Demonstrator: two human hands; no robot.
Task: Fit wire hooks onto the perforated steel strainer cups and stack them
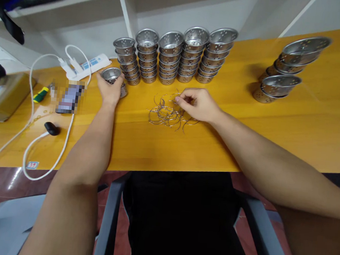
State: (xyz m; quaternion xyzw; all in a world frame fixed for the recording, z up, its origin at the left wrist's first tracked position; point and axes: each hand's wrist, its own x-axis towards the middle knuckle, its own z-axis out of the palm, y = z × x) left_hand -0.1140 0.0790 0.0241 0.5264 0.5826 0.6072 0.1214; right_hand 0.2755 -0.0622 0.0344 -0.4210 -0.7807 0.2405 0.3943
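Around a short stack of perforated steel cups (111,73), my left hand (111,92) is closed, thumb and fingers on either side of the upper rim. The stack stands on the table, partly hidden by the hand. My right hand (200,104) is pinched at the upper right edge of a tangled pile of thin curved metal wires (165,116). A thin wire seems to run to its fingertips; the other fingers are curled in. The loose wires lie on the wooden table (138,140) between both hands.
Several tall stacks of perforated cups (169,59) line the back. More stacked cups (284,68) lean on the right. At left are a power strip (96,65) with white cables, a blurred-out phone (69,98), a black plug-like piece (52,128) and a green-yellow tool handle (41,94).
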